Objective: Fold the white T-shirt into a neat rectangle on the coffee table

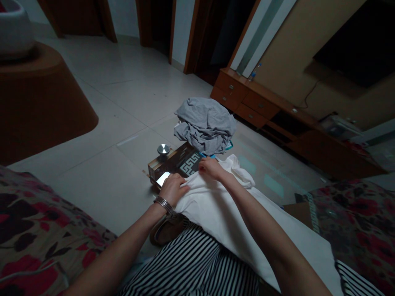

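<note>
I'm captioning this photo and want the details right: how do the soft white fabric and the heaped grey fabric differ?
The soft white fabric is lighter than the heaped grey fabric. The white drapes across the black-and-white striped cloth; the grey lies bunched farther away. The left hand and right hand hold the white; neither touches the grey. Both show folds.

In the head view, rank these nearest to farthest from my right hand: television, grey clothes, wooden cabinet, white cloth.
1. White cloth: in the right hand.
2. Grey clothes: just ahead.
3. Wooden cabinet: farther ahead, to the right.
4. Television: on the wall above the cabinet.
</note>
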`<state>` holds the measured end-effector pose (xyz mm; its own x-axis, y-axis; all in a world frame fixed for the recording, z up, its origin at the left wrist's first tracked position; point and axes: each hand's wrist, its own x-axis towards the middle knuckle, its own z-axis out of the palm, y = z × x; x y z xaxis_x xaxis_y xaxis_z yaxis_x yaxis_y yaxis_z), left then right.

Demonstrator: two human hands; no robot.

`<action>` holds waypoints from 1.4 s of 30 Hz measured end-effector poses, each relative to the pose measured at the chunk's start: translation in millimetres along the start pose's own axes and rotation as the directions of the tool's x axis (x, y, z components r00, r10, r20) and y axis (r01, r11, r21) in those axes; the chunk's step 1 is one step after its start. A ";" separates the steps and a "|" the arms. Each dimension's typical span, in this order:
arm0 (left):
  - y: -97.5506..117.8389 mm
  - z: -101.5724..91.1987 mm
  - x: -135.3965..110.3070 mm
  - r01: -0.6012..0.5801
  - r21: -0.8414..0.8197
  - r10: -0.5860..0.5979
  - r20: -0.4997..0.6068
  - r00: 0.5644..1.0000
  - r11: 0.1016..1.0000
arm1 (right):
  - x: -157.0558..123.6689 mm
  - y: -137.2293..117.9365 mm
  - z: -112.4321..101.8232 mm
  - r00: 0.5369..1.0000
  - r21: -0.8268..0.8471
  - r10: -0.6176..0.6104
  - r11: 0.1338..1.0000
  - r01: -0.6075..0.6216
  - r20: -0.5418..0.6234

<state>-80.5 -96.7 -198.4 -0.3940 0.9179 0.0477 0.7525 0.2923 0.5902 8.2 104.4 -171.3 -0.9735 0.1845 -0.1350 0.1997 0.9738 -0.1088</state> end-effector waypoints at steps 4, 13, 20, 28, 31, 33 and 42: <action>-2.7 1.4 -1.3 0.005 -0.095 -0.012 -0.069 0.998 0.996 | -3.7 -2.9 -1.7 0.999 0.014 0.032 0.999 -0.032 0.008; 2.3 7.3 -22.4 -0.131 -0.253 0.105 -0.116 0.988 0.959 | 1.9 -34.1 -12.6 0.988 0.124 -0.154 0.980 0.155 -0.015; 1.1 6.2 -19.6 -0.083 -0.281 0.043 -0.146 0.988 0.956 | 20.8 -46.0 6.8 0.994 0.104 -0.104 0.989 0.102 0.014; -1.3 -2.1 -19.6 0.000 -0.196 -0.017 -0.086 0.996 0.981 | 5.2 -42.6 1.0 0.976 0.340 -0.060 0.931 0.130 -0.211; 0.0 -1.2 -24.4 0.007 -0.185 -0.026 -0.100 0.995 0.983 | -3.1 -47.7 -10.3 0.959 0.456 -0.228 0.844 0.281 -0.169; 1.5 -2.0 -29.4 0.031 -0.169 -0.046 -0.083 0.996 0.985 | -5.4 -52.0 -10.9 0.943 0.425 -0.313 0.843 0.330 -0.111; -7.5 -13.9 -69.7 0.064 -0.108 -0.053 0.104 0.993 0.992 | 4.1 -60.0 0.1 0.980 0.405 -0.141 0.895 0.188 -0.143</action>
<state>-66.0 -166.6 -195.0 -0.3762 0.9241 -0.0671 0.6643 0.3195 0.6758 -7.7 46.8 -165.5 -0.9978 0.0623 0.0235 0.0409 0.8522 -0.5216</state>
